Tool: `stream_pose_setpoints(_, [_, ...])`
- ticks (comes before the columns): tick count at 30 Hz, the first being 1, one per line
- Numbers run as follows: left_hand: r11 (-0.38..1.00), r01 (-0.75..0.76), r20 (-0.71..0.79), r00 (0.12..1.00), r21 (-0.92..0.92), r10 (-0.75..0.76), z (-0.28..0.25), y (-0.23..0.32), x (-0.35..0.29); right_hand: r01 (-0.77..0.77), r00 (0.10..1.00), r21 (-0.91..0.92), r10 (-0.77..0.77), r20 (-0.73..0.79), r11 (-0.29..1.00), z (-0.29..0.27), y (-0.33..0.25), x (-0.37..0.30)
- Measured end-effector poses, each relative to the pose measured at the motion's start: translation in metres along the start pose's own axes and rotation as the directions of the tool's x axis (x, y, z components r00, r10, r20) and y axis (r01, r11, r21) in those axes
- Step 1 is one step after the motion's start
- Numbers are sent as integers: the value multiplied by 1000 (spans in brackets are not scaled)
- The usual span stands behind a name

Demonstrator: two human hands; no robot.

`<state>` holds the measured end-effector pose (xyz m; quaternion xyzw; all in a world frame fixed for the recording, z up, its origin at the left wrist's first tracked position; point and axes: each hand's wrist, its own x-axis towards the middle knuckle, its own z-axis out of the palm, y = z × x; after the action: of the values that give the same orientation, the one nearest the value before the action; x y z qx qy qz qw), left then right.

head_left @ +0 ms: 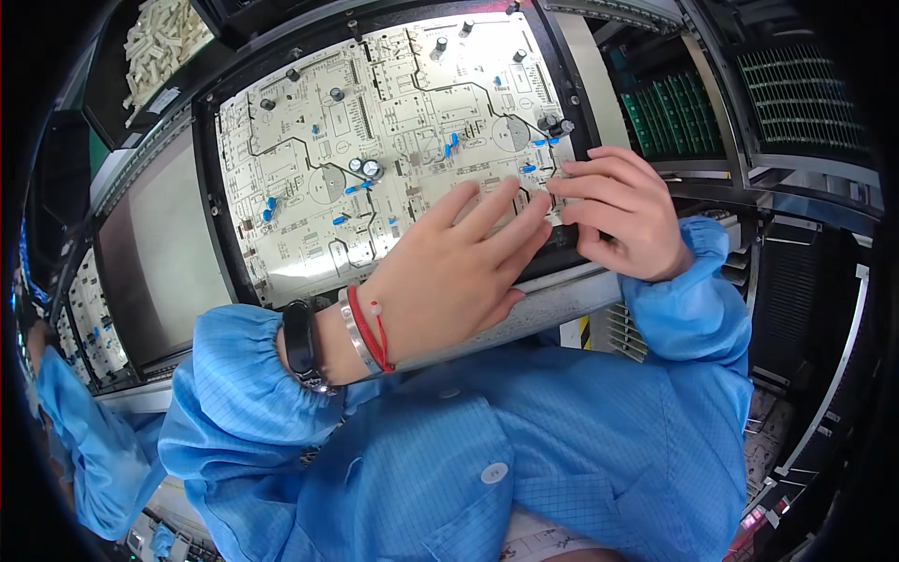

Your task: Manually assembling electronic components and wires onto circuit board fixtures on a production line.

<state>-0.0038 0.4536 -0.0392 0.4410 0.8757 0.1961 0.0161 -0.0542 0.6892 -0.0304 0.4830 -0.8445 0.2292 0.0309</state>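
A white printed circuit board [281, 201] lies in a black frame [208, 178], fitted with black cylindrical capacitors [372, 169] and small blue components [271, 208]. My left hand [449, 258] reaches over its near right part, palm down, fingers stretched out with no object visible in them. Close to those fingertips, my right hand [627, 211] hovers at the board's right near corner. Its fingers are loosely bent and apart, the thumb below them, and I see nothing between them. What lies under the left palm is hidden.
At the upper left stands a black bin of white connector-like parts [164, 47]. Green circuit boards [674, 117] stand in a rack on the right. A metal rail [562, 298] runs along the near side. Another person's blue sleeve [94, 450] shows at the far left.
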Motion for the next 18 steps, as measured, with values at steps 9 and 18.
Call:
stream_pose_setpoints(9, [999,-16,-76,997,35,18,5,2,-5,41,999,-89,-40,11,995,-41,-30,38])
stream_pose_setpoints(18, [963,-10,-125,992,-269,-24,-49,-12,-15,347,861,32,-304,-408,937,-16,-102,83])
